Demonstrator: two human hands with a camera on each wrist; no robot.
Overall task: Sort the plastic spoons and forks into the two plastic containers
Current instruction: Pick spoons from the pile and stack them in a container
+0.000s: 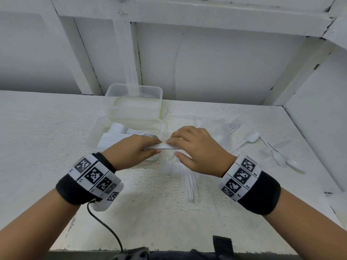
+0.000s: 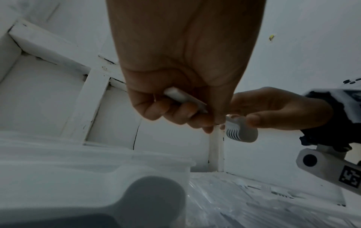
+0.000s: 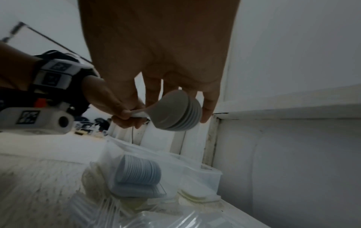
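A nested stack of white plastic spoons (image 1: 163, 146) hangs level between my two hands, above the near container's right edge. My left hand (image 1: 150, 147) grips the handles (image 2: 185, 98) with curled fingers. My right hand (image 1: 176, 147) pinches the stacked bowls (image 3: 179, 112) between thumb and fingers. The near clear container (image 1: 94, 134) holds a row of stacked white spoons (image 3: 136, 174). A second clear container (image 1: 133, 91) stands right behind it. Clear plastic forks (image 1: 188, 182) lie on the table under my right hand.
Loose white spoons (image 1: 251, 136) and more spoons (image 1: 279, 156) lie to the right, with clear forks (image 1: 232, 126) and clear plastic wrap near them. White walls close the table at the back and the right. A black cable (image 1: 105, 226) trails from my left wrist.
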